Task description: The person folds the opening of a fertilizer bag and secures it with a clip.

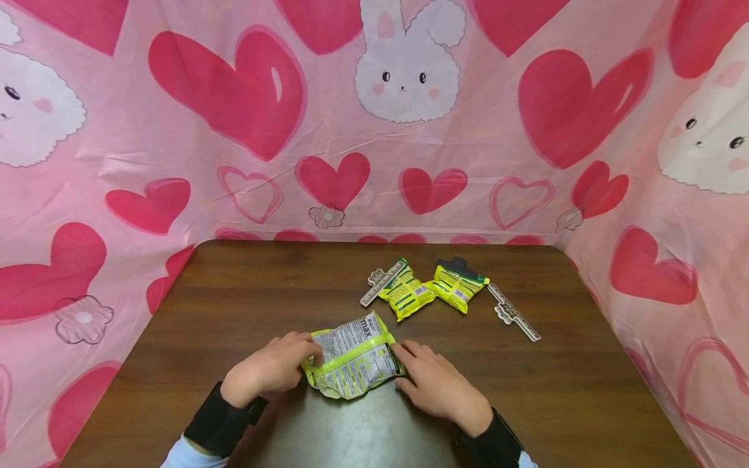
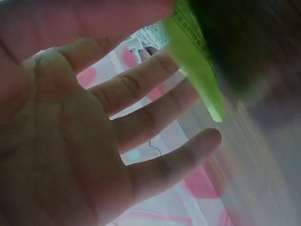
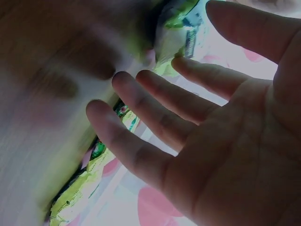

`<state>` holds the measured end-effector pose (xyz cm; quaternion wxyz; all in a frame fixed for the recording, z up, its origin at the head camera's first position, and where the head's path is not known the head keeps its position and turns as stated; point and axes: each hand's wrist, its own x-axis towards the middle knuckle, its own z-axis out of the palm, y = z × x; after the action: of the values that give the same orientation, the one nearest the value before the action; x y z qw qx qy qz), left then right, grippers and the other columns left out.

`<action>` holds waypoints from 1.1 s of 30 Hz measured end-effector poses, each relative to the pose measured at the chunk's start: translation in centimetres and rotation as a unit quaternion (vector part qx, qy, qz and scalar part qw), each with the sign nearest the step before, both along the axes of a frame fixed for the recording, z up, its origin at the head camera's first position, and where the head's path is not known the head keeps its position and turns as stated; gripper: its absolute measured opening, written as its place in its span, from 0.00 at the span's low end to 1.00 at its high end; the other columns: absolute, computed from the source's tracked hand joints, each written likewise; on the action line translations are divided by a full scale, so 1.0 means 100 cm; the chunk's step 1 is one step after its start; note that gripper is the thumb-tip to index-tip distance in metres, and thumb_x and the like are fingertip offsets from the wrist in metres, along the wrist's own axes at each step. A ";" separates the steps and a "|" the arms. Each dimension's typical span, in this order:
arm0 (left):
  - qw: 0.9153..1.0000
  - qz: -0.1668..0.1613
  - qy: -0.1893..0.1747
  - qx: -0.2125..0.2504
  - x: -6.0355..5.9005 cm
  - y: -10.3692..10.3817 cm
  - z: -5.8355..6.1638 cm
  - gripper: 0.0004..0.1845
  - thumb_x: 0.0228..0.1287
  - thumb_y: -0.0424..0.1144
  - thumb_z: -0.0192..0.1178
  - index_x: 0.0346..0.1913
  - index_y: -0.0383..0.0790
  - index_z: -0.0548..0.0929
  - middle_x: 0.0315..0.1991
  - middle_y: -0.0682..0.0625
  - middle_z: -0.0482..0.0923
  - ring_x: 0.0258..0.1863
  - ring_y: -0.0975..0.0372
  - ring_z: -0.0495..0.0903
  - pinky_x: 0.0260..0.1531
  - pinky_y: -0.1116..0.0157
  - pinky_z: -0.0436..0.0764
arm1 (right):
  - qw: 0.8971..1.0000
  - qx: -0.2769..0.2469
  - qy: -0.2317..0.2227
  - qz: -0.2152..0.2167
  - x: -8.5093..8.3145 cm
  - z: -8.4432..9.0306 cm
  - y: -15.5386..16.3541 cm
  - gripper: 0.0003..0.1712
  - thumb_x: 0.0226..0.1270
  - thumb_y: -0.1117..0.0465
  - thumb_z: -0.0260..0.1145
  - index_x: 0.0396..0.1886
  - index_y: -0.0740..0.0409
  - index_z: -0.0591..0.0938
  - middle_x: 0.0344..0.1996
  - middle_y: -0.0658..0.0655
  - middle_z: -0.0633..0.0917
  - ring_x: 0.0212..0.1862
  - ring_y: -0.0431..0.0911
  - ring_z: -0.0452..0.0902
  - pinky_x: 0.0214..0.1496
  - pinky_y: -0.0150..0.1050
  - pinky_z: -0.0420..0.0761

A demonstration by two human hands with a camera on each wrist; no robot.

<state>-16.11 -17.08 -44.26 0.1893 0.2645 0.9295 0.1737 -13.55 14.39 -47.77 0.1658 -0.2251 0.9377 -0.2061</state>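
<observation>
Handling of a large bag (image 1: 351,354) on the near middle part of a table (image 1: 263,279). The left hand (image 1: 272,367) pinches the bag's left edge between thumb and fingers; the right hand (image 1: 435,383), fingers spread wide and nearly straight, touches the right end without gripping it. The step in hand appears to be positioning the bag; the next move probably calls for a firm right-hand hold while the left steadies. Far right lie two small bags (image 1: 407,291) and a loose clip (image 1: 516,313).
</observation>
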 end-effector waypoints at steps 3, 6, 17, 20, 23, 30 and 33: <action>1.000 0.010 0.009 -0.008 -0.001 -0.002 -0.001 0.19 0.53 0.18 0.70 0.38 0.47 0.86 0.39 0.53 0.76 0.43 0.53 0.71 0.49 0.44 0.72 | 1.000 -0.004 -0.005 0.006 0.003 0.001 -0.001 0.35 0.79 0.51 0.67 0.79 0.56 0.70 0.74 0.61 0.70 0.72 0.58 0.67 0.68 0.63 0.71; 0.999 -0.004 0.045 0.003 -0.003 -0.003 -0.004 0.15 0.56 0.22 0.73 0.35 0.48 0.87 0.36 0.55 0.75 0.40 0.55 0.71 0.43 0.48 0.74 | 1.000 -0.004 -0.008 0.012 0.006 0.002 -0.002 0.35 0.79 0.50 0.67 0.80 0.54 0.70 0.76 0.61 0.68 0.74 0.57 0.66 0.68 0.62 0.71; 0.995 -0.077 0.028 0.064 -0.008 0.005 -0.009 0.11 0.63 0.32 0.74 0.28 0.50 0.84 0.25 0.64 0.71 0.26 0.69 0.67 0.31 0.64 0.67 | 0.999 -0.037 0.017 0.034 0.015 0.005 -0.006 0.32 0.80 0.53 0.66 0.79 0.51 0.72 0.79 0.62 0.64 0.77 0.58 0.61 0.69 0.64 0.69; 0.992 -0.090 -0.009 0.084 -0.008 0.011 -0.009 0.12 0.65 0.32 0.73 0.28 0.47 0.82 0.22 0.64 0.64 0.22 0.70 0.61 0.27 0.68 0.63 | 0.997 -0.039 0.043 0.050 0.018 0.004 -0.008 0.32 0.79 0.53 0.67 0.77 0.52 0.73 0.79 0.63 0.65 0.76 0.57 0.61 0.68 0.63 0.70; 0.991 -0.090 -0.019 0.094 -0.006 0.017 -0.010 0.12 0.68 0.32 0.71 0.27 0.47 0.81 0.21 0.63 0.60 0.21 0.70 0.60 0.24 0.69 0.61 | 0.996 -0.045 0.060 0.057 0.020 0.003 -0.010 0.31 0.78 0.53 0.69 0.76 0.52 0.75 0.78 0.63 0.65 0.75 0.56 0.62 0.68 0.62 0.70; 0.991 -0.086 0.010 0.101 -0.003 0.028 -0.013 0.16 0.74 0.35 0.66 0.26 0.48 0.77 0.20 0.63 0.59 0.19 0.71 0.60 0.24 0.69 0.62 | 0.993 -0.061 0.077 0.066 0.020 0.003 -0.012 0.30 0.76 0.51 0.71 0.74 0.50 0.77 0.75 0.58 0.70 0.75 0.55 0.63 0.68 0.61 0.70; 0.990 -0.085 0.008 0.108 -0.003 0.031 -0.015 0.14 0.75 0.36 0.65 0.28 0.49 0.79 0.20 0.63 0.59 0.20 0.71 0.60 0.24 0.68 0.63 | 0.992 -0.068 0.067 0.077 0.019 0.003 -0.014 0.31 0.75 0.50 0.72 0.75 0.46 0.77 0.75 0.56 0.71 0.76 0.54 0.63 0.69 0.61 0.69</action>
<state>-16.40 -14.01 -45.75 0.1663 0.3628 0.8810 0.2543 -11.68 13.04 -47.43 0.1023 -0.3204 0.9104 -0.2408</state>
